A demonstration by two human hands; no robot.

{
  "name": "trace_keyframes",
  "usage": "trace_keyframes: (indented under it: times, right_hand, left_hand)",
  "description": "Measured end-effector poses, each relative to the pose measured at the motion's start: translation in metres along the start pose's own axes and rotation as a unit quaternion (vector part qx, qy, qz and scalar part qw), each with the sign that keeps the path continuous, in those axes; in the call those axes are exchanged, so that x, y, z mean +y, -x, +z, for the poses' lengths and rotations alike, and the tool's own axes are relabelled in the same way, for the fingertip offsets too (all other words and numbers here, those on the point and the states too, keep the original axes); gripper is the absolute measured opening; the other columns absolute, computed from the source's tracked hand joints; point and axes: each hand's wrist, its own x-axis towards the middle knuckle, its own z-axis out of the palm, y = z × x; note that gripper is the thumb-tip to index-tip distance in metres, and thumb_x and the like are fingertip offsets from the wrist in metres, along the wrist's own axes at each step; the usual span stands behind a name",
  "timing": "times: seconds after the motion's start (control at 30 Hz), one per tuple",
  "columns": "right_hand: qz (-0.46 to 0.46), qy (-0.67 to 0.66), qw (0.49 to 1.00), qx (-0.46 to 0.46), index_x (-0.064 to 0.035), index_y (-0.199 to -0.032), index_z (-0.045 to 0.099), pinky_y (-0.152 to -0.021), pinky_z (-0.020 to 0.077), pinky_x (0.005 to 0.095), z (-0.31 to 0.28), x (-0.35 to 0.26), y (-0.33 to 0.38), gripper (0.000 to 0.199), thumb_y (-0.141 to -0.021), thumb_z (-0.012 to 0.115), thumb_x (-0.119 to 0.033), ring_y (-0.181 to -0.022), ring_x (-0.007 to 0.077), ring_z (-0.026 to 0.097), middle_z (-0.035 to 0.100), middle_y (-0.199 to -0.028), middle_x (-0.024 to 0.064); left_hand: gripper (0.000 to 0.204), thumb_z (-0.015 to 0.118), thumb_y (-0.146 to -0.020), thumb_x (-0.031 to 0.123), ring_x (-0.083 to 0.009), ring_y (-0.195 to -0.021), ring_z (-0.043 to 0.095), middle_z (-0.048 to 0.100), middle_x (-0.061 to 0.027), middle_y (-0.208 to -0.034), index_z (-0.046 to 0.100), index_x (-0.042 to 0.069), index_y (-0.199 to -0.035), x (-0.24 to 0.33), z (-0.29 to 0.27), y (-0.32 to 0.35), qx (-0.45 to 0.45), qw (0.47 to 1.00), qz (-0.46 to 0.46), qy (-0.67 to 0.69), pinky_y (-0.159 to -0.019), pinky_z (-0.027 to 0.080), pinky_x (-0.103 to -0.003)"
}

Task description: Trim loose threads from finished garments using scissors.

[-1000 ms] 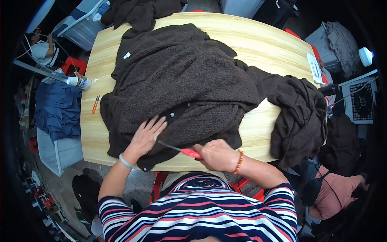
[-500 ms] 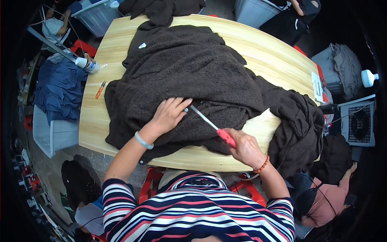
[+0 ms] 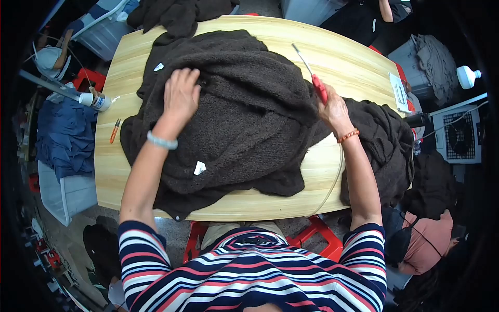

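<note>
We have our left hand [image 3: 182, 96], fingers extended and slightly blurred, on the dark brown knitted garment [image 3: 228, 125] heaped across the pale wood-grain table [image 3: 343, 57]; our right hand [image 3: 333, 111] grips a red-handled tool [image 3: 319, 89] with a slender metal tube.

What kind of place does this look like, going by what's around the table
Probably a garment workshop. A dark brown knit garment is spread over the wooden-topped table, orange-handled snips lie near its left edge, and blue cloth is heaped at a pale bin beside it.
</note>
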Motion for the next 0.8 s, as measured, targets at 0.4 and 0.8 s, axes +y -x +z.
trace_keyframes:
  times: [0.4,0.8]
  right_hand:
    - [0.004,-0.102,0.981,-0.166,-0.0067,-0.123,0.057,-0.083,0.0509,0.0424,-0.014,-0.011,0.107,0.031,-0.092,0.06,-0.011,-0.096,0.0413,0.065,0.066,-0.1,0.022]
    - [-0.087,0.003,0.982,-0.168,-0.0129,-0.124,0.06,-0.087,0.0529,0.0466,0.029,-0.008,0.017,0.044,-0.081,0.058,-0.005,-0.101,0.0378,0.065,0.061,-0.122,0.0172]
  left_hand:
    - [0.034,0.069,-0.08,0.006,-0.0253,-0.092,0.056,0.059,-0.007,-0.091,0.067,0.009,-0.114,0.178,-0.07,0.137,-0.296,0.859,0.14,0.393,-0.09,0.04,-0.041]
    - [0.073,0.081,-0.076,0.017,-0.0247,-0.104,0.059,0.056,-0.0138,-0.111,0.047,0.008,-0.139,0.174,-0.035,0.154,-0.363,0.75,-0.307,0.46,-0.084,0.05,-0.034]
